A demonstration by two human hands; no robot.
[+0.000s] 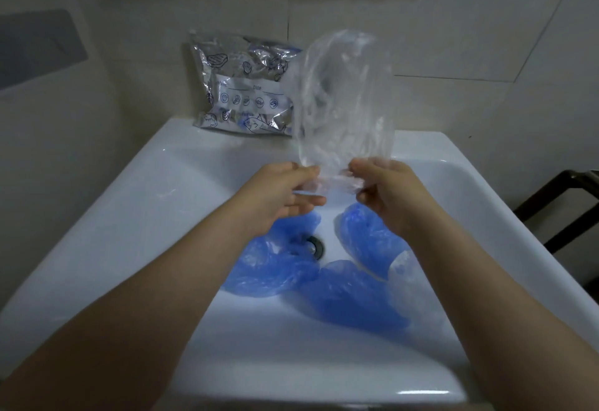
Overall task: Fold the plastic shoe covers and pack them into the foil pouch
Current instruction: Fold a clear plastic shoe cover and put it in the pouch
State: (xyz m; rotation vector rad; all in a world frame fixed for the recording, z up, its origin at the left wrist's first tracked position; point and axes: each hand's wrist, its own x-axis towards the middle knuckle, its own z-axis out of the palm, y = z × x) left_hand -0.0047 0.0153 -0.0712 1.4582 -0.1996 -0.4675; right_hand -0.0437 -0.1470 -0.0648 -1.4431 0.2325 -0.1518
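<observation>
Head view: both hands, left (285,193) and right (385,193), pinch the clear shoe cover (343,96); keep its edge taut, then fold evenly.

One head-worn camera looks forward and down, close over a white sink (181,183) against a tiled wall (453,37).

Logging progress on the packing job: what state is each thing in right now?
Clear plastic shoe cover: unfolded, held up by its lower edge.
Left hand: pinches the cover's edge.
Right hand: pinches the cover's edge.
Blue plastic shoe covers: crumpled, lying loose in the basin.
Silver foil pouch: upright against the wall tiles.
White ceramic sink: no water visible.
</observation>
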